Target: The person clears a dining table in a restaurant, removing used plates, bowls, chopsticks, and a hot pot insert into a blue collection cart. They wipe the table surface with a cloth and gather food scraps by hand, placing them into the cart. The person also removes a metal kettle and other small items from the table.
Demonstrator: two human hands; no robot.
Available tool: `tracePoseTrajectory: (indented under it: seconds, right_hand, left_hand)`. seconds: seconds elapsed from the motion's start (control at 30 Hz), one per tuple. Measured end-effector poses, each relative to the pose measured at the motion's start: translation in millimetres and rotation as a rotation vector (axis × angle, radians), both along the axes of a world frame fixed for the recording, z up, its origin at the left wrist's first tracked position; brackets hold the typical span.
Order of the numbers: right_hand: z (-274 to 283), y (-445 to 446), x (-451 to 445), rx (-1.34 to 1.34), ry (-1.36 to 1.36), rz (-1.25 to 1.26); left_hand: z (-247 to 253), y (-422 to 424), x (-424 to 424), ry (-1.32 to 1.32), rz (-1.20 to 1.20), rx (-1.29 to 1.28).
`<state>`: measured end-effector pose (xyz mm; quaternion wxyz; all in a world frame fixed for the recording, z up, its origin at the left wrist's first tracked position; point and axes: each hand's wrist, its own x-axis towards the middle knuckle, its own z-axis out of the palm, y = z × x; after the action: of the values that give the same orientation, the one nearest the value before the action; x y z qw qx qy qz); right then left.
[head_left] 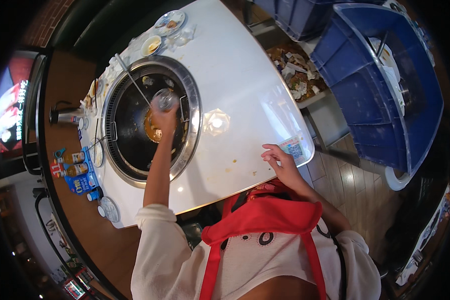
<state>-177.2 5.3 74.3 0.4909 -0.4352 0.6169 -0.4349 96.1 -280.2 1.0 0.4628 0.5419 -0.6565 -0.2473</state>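
My left hand [164,120] reaches out over a round dark pan [129,123] set into the white table. Its fingers grip a clear cup [165,99], which is slightly blurred. Below it, brown liquid [150,125] pools on the pan floor, with food scraps about it. A long-handled utensil [137,85] leans across the pan's rim, its lower end hidden near my left hand. My right hand [283,165] hovers by the table's near right edge with nothing in it, fingers apart and bent, close to a printed card [293,149] bearing a code.
A used plate [170,23] and a bowl [151,45] stand at the far edge. Bottles [75,170], a kettle [64,115] and stacked glasses [108,210] line the left. Right of the table are a blue bin [363,101] holding dishes and a tub of food waste [296,71].
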Motion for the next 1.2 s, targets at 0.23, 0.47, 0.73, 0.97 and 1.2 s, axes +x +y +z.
tracePoseTrajectory:
  seconds: [0.23,0.47,0.73,0.97,1.2]
  right_hand:
    - [2.5,21.9,-67.7,0.026,0.005,-0.176]
    - [-7.3,35.0,-98.1,0.03,-0.012,-0.229]
    - [-15.4,35.3,-104.1,0.007,0.005,-0.229]
    - [-0.5,22.9,-98.4,0.034,0.002,-0.127]
    - [-5.6,25.9,-95.1,-0.029,-0.025,-0.112]
  left_hand:
    - [11.8,3.6,-262.9,0.03,-0.526,0.054]
    - [-13.0,-3.3,-381.4,-1.116,-0.638,-0.527]
    - [2.8,5.2,-388.1,-0.916,-0.631,-0.166]
    - [6.9,-1.1,-323.2,-0.027,-0.589,0.071]
    - [210.1,-34.5,-324.3,0.114,-0.442,-0.269]
